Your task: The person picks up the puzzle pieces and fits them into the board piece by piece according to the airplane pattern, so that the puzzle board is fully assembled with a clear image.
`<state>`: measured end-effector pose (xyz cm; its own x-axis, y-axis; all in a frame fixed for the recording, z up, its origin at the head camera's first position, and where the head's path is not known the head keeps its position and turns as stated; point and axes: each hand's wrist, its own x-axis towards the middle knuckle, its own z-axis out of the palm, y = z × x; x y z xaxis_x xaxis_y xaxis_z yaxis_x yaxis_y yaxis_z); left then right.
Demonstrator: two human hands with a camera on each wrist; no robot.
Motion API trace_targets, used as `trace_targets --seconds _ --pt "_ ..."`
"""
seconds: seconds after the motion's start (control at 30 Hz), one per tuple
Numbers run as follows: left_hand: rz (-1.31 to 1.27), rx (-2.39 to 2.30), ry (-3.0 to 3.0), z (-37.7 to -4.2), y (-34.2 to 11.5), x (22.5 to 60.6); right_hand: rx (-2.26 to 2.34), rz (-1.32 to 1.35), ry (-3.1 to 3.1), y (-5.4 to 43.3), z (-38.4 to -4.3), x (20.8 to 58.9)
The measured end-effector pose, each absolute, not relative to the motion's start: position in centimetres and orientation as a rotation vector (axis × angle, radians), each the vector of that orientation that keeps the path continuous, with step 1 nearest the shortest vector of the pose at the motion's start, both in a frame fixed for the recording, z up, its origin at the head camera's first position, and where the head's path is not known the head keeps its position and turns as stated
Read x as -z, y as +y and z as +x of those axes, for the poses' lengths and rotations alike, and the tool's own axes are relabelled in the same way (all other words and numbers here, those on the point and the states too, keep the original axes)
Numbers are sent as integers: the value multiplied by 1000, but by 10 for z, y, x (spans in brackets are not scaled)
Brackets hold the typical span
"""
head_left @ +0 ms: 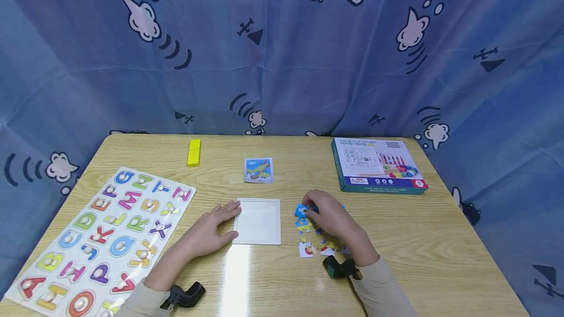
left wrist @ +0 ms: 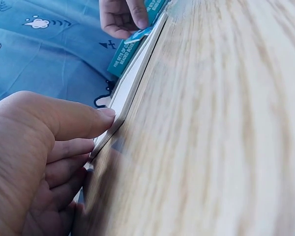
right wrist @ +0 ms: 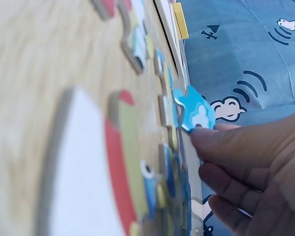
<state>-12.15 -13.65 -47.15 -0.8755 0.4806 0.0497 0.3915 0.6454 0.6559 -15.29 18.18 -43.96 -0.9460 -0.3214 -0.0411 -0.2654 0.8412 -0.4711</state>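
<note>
The white tray's [head_left: 257,221] left edge is touched by the left hand [head_left: 210,231], thumb and fingers wide apart. A blue puzzle piece [right wrist: 195,109] is pinched by the right hand [head_left: 329,215], beside other pieces [head_left: 306,251]. Tabletop [head_left: 288,229] is seen between pieces and tray; the tray's white floor is shown.

Children's play or learning corner, by look of it; home, classroom or studio, cannot tell which. Blue curtain [head_left: 282,87] hung in folds as backdrop, printed with cartoon planes and clouds. In front, pale wood-grain surface [head_left: 440,238] set out with toys: board [head_left: 126,187] of colourful knobbed alphabet letters, loose jigsaw pieces [head_left: 305,252], square white tray [head_left: 278,221], card [head_left: 258,170] with cartoon yellow plane, box [head_left: 379,165] printed "beaded boxes". Black wrist cameras [head_left: 187,295] on person suggest recording set-up.
</note>
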Motion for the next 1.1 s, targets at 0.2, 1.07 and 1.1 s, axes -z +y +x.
trace_targets --seconds 0.2,1.07,1.1 --pt "722 -1041 2728 -121 -138 471 734 -483 2940 181 -153 438" --pt "749 -1053 2720 -124 -139 475 942 -593 2909 129 -154 423" --pt "746 -1051 2720 -124 -139 475 927 -610 2901 123 -156 423"
